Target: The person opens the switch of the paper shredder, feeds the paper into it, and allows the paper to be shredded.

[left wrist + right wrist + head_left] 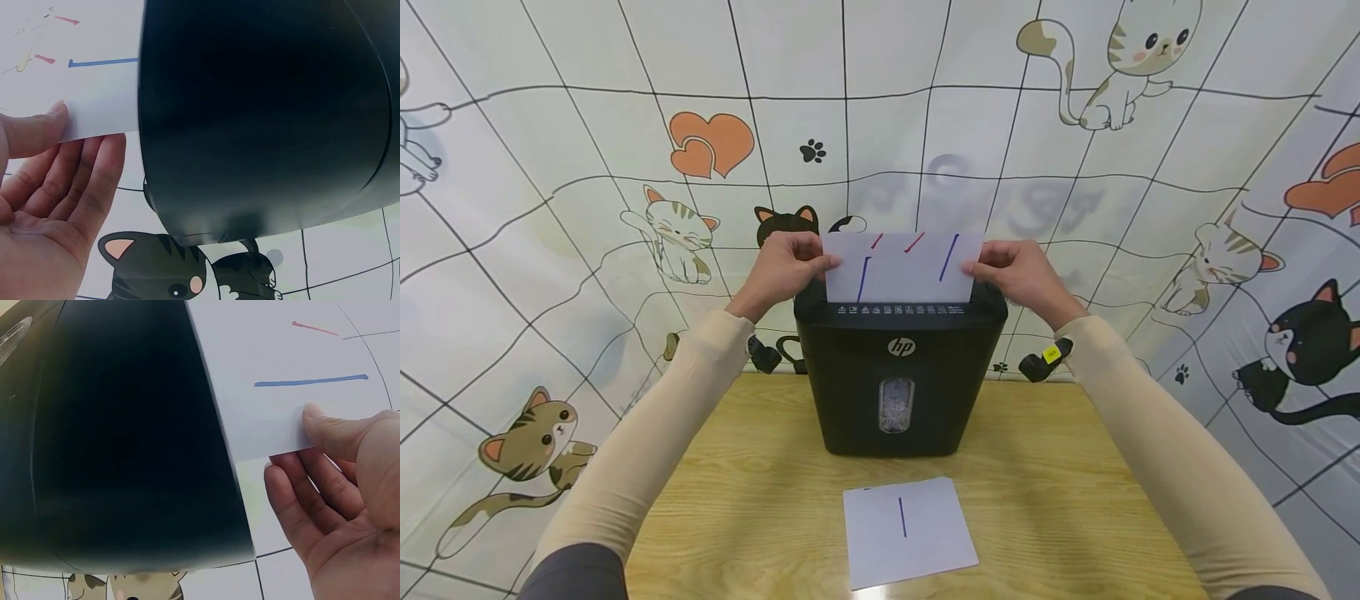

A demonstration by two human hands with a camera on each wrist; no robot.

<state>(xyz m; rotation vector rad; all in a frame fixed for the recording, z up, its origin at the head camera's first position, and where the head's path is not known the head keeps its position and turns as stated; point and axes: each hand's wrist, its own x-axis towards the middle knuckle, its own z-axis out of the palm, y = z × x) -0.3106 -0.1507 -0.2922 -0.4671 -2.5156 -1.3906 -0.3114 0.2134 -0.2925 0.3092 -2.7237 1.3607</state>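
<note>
A white sheet of paper (902, 271) with blue and red pen strokes stands upright at the top of a black HP paper shredder (857, 375). Its lower edge is hidden behind the shredder's front rim. My left hand (787, 268) pinches the sheet's left edge between thumb and fingers. At the opposite edge, my right hand (1024, 273) pinches it the same way. Both wrist views show the thumb on the marked face: the left hand (56, 187) and the right hand (344, 494) are close beside the shredder's dark body (137, 437).
On the wooden table (737, 500), in front of the shredder, lies white paper (910, 533) with one blue stroke. A small window (897, 406) in the shredder shows pale contents. Behind hangs a cat-patterned curtain (880, 133).
</note>
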